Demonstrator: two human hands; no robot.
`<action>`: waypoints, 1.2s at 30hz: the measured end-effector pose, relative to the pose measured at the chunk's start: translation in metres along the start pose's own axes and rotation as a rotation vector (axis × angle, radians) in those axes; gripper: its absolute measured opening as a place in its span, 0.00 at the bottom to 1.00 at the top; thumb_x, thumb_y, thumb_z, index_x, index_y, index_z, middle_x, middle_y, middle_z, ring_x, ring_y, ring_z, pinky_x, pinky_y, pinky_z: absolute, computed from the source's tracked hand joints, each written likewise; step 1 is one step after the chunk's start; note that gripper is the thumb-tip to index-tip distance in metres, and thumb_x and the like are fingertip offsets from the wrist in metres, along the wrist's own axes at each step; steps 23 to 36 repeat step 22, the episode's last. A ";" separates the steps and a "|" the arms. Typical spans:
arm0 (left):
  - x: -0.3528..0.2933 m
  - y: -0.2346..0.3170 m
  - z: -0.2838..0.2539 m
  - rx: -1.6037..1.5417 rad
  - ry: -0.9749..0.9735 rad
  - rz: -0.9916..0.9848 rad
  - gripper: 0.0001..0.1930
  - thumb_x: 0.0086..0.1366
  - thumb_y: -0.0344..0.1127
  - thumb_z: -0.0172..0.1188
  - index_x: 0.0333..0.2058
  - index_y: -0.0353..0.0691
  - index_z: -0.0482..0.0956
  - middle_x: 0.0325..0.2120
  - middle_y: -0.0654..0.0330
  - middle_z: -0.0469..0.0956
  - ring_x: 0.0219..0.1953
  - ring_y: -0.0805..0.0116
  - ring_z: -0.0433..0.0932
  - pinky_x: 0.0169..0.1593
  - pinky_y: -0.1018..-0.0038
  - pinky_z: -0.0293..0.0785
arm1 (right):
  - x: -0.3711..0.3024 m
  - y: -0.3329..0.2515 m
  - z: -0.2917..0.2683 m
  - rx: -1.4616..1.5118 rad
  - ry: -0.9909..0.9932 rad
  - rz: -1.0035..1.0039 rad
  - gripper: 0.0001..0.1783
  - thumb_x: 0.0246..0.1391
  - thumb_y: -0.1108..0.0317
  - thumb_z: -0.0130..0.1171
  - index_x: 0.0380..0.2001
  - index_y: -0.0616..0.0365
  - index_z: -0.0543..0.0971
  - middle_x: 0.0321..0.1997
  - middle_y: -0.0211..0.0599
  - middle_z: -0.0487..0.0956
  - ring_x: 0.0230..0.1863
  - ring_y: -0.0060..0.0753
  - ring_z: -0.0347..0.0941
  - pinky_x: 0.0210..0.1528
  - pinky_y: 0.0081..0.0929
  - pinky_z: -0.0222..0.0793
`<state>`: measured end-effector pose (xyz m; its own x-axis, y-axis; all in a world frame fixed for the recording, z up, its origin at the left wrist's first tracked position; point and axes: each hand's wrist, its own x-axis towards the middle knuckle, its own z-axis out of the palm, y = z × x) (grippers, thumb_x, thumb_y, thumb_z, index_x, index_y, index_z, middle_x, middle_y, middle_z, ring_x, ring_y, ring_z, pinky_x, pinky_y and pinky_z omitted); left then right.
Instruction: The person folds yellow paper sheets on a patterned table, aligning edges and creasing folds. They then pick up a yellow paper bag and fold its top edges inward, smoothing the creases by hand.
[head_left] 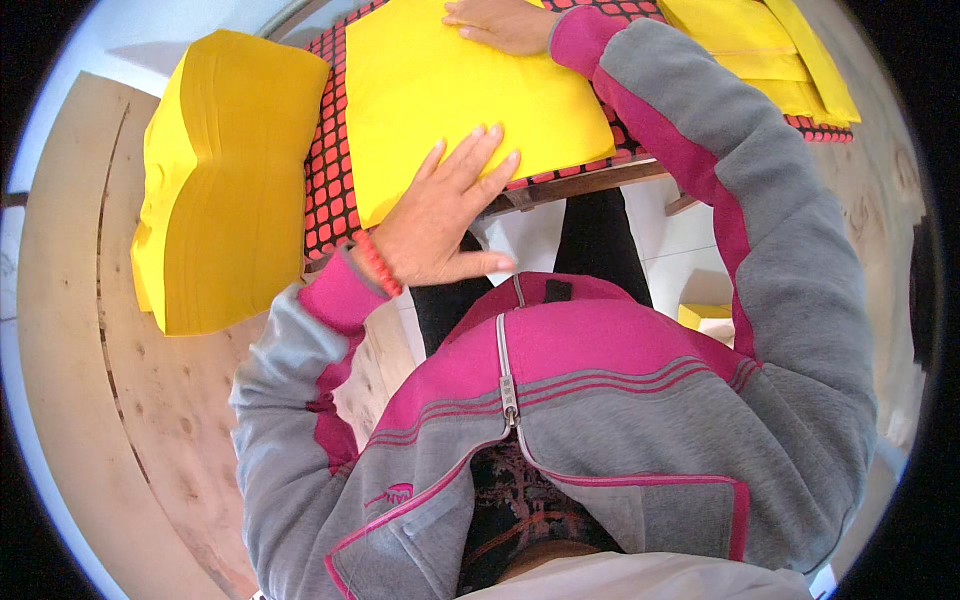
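A flat yellow sheet (450, 110) lies in front of me on a red-and-black patterned cloth (330, 190); whether it is paper or fabric I cannot tell. My left hand (432, 212), with a red beaded bracelet (376, 264) at the wrist, rests its spread fingertips on the sheet's near part. The thumb sticks out past the near edge. At the far side my right hand (505, 24) lies on the same sheet, palm down and fingers stretched out. Neither hand holds anything.
On the left stands a thick stack of folded yellow sheets (240, 190), on a pale wooden board (165, 400). More folded yellow pieces (745, 45) lie at the far right of the patterned cloth. A small yellow item (705, 318) shows low on the right, near the tiled floor (680, 260).
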<state>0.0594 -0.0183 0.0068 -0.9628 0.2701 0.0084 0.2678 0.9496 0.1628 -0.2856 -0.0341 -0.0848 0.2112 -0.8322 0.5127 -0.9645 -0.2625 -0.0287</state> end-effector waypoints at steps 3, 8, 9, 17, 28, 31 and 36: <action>0.005 -0.014 -0.042 -0.448 -0.236 0.038 0.41 0.66 0.58 0.62 0.66 0.32 0.67 0.66 0.37 0.65 0.71 0.43 0.61 0.72 0.54 0.55 | 0.000 -0.005 -0.008 0.027 -0.024 0.024 0.25 0.68 0.57 0.47 0.56 0.67 0.76 0.61 0.60 0.75 0.64 0.61 0.68 0.67 0.48 0.62; 0.082 -0.056 -0.048 -0.145 0.141 0.068 0.16 0.69 0.35 0.61 0.53 0.35 0.80 0.46 0.50 0.83 0.47 0.56 0.84 0.52 0.66 0.79 | 0.006 0.001 -0.015 0.172 -0.322 0.333 0.25 0.68 0.58 0.46 0.57 0.67 0.76 0.62 0.60 0.74 0.65 0.61 0.68 0.68 0.48 0.62; 0.099 -0.062 -0.040 0.020 0.251 0.153 0.14 0.70 0.33 0.60 0.52 0.36 0.81 0.44 0.50 0.84 0.44 0.54 0.85 0.50 0.66 0.80 | 0.012 0.004 -0.005 0.066 -0.210 0.246 0.25 0.69 0.55 0.45 0.59 0.61 0.75 0.65 0.55 0.73 0.66 0.57 0.68 0.68 0.46 0.62; 0.104 -0.056 0.035 -0.009 0.207 0.167 0.30 0.74 0.50 0.49 0.69 0.43 0.64 0.70 0.44 0.57 0.72 0.44 0.56 0.71 0.44 0.53 | 0.002 0.021 0.029 0.043 0.010 0.044 0.26 0.69 0.55 0.46 0.60 0.61 0.74 0.66 0.55 0.72 0.68 0.56 0.65 0.71 0.46 0.59; 0.077 -0.014 0.032 0.024 0.091 0.111 0.43 0.67 0.63 0.56 0.75 0.52 0.53 0.75 0.47 0.47 0.77 0.48 0.46 0.73 0.41 0.43 | 0.003 0.011 0.013 0.040 -0.067 0.014 0.28 0.69 0.56 0.47 0.63 0.65 0.72 0.68 0.58 0.70 0.71 0.60 0.60 0.74 0.48 0.54; 0.077 -0.014 0.032 0.024 0.091 0.111 0.43 0.67 0.63 0.56 0.75 0.52 0.53 0.75 0.47 0.47 0.77 0.48 0.46 0.73 0.41 0.43 | 0.003 0.011 0.013 0.040 -0.067 0.014 0.28 0.69 0.56 0.47 0.63 0.65 0.72 0.68 0.58 0.70 0.71 0.60 0.60 0.74 0.48 0.54; 0.077 -0.014 0.032 0.024 0.091 0.111 0.43 0.67 0.63 0.56 0.75 0.52 0.53 0.75 0.47 0.47 0.77 0.48 0.46 0.73 0.41 0.43 | 0.003 0.011 0.013 0.040 -0.067 0.014 0.28 0.69 0.56 0.47 0.63 0.65 0.72 0.68 0.58 0.70 0.71 0.60 0.60 0.74 0.48 0.54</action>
